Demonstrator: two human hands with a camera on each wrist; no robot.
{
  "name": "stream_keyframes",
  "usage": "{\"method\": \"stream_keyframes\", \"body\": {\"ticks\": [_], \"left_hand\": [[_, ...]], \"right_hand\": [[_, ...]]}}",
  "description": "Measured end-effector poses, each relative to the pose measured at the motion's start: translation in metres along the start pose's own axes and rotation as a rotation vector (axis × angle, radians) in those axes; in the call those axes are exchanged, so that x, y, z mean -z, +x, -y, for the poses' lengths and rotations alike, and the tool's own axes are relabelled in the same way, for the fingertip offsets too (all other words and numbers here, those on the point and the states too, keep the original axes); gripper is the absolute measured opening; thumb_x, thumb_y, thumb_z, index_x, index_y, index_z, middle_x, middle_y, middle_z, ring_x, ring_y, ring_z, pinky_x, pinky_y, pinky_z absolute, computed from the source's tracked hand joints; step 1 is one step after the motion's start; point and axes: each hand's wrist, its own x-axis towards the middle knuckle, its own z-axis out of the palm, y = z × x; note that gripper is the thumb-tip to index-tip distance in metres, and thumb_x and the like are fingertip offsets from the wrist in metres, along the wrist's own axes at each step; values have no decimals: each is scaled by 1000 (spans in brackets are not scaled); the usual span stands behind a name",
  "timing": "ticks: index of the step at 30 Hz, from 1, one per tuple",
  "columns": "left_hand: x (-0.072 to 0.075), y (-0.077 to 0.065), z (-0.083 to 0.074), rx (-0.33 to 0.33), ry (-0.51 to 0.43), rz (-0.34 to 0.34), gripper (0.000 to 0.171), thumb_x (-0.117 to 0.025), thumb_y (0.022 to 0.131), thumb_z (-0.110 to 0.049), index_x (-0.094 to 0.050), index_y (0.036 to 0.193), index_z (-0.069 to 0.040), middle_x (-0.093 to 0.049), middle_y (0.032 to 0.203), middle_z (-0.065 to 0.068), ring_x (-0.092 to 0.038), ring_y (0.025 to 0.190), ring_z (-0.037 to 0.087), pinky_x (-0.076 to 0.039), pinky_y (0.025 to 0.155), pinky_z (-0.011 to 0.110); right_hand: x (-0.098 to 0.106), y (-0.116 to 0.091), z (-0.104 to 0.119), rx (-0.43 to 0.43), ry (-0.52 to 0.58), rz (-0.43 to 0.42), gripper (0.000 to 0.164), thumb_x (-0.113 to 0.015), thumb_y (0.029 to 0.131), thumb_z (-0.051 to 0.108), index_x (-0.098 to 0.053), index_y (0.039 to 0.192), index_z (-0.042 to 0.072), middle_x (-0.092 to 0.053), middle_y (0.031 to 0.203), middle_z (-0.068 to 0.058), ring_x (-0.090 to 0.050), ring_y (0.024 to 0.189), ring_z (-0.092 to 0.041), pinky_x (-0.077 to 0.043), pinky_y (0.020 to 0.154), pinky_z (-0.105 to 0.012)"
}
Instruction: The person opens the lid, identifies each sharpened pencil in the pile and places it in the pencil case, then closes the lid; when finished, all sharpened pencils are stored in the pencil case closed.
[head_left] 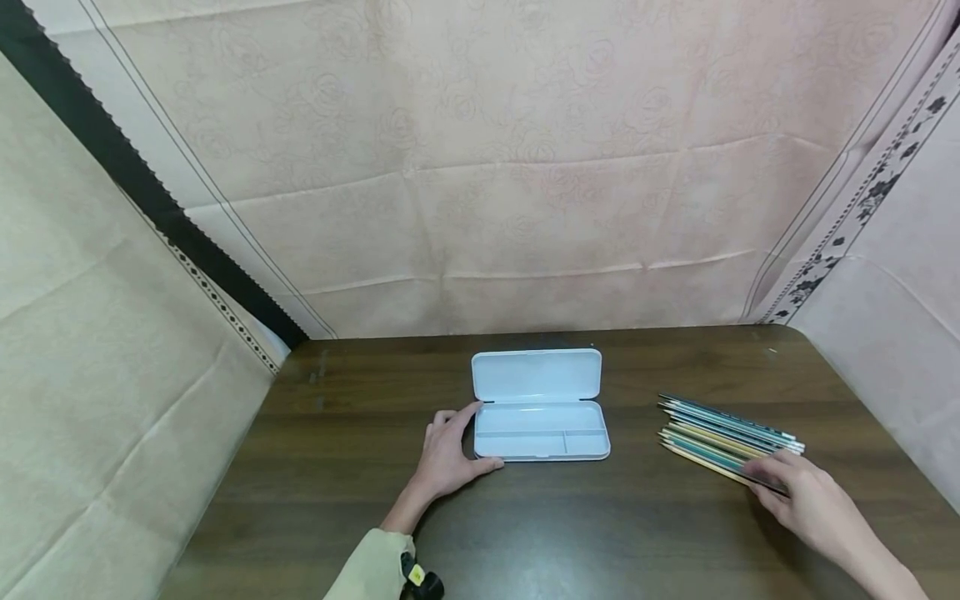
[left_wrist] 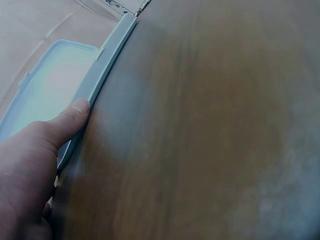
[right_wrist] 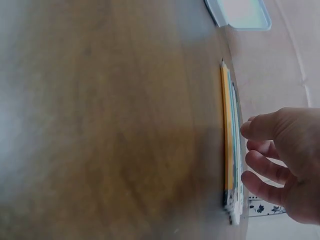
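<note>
A light blue pencil case (head_left: 542, 432) lies on the table with its lid (head_left: 537, 375) raised toward the back. My left hand (head_left: 448, 457) holds the case by its left end, the thumb (left_wrist: 75, 112) on the front edge and the index finger by the hinge. To the right is a row of several pencils (head_left: 720, 440), yellow, teal and dark, their points toward the case. Over the near ends of the pencils hovers my right hand (head_left: 806, 500). Its bent fingers (right_wrist: 265, 167) are spread apart; in the right wrist view nothing shows between them.
Everything stands on a brown wooden table (head_left: 360, 400). Pale patterned cloth (head_left: 525, 167) hangs behind it and at both sides. Inside the case's tray, low dividers part off a long rear compartment and two front ones.
</note>
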Motion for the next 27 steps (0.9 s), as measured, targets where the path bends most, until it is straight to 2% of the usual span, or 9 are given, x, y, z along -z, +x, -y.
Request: {"method": "stream_keyframes", "body": {"ticks": [1,2,8,9,16,22,27], "left_hand": [[0,0,0,1,2,0,93,-84,75,-53,-45,150,-15,-57,137,9,-42,118,28,-33,93,49],[0,0,0,2,4,0,93,-84,75,-53,-45,150,-15,-57,137,8,-42,118,28,-33,93,49],[-1,0,1,14,6,5,93,-84,75,-51,-44,151,-15,-57,138,8,-41,119,28,-33,94,49],[-1,1,1,14,8,6,93,-84,75,-52,-44,151,-16,-57,138,8,-41,119,28,-33,94,49],[-1,1,1,6,8,3,93,-84,75,-53,-44,151,-16,-58,138,8,-42,119,28,-33,94,49],[-1,0,1,12,4,5,93,-84,75,-53,-44,151,-16,-57,138,8,-41,119,28,-33,94,48],[0,1,1,6,4,3,93,-84,75,-53,-44,151,-16,-58,138,8,-42,119,28,-34,94,48]], "right_hand": [[0,-2,-1,-1,-4,0,44,-88,52,-6,-72,84,21,-60,83,13,-58,71,-6,-41,62,-19],[0,-3,-2,4,-5,-3,35,-90,61,1,-73,84,21,-60,83,13,-58,71,-6,-41,63,-20],[0,-7,-4,22,-14,12,35,-89,62,0,-73,85,21,-60,84,12,-58,72,-7,-42,64,-20],[-1,-7,-4,13,-22,20,44,-88,53,-6,-73,85,21,-60,84,12,-58,72,-7,-42,63,-21],[-3,-9,-4,-28,-44,61,42,-89,55,-4,-72,85,21,-59,81,12,-54,69,-6,-45,57,-33],[-5,-9,-6,-8,-45,53,43,-88,54,-4,-71,84,22,-56,79,15,-50,68,-4,-44,56,-33],[-6,-9,-7,0,-25,78,45,-88,54,-5,-70,85,21,-54,77,16,-49,66,0,-42,54,-29]]}}
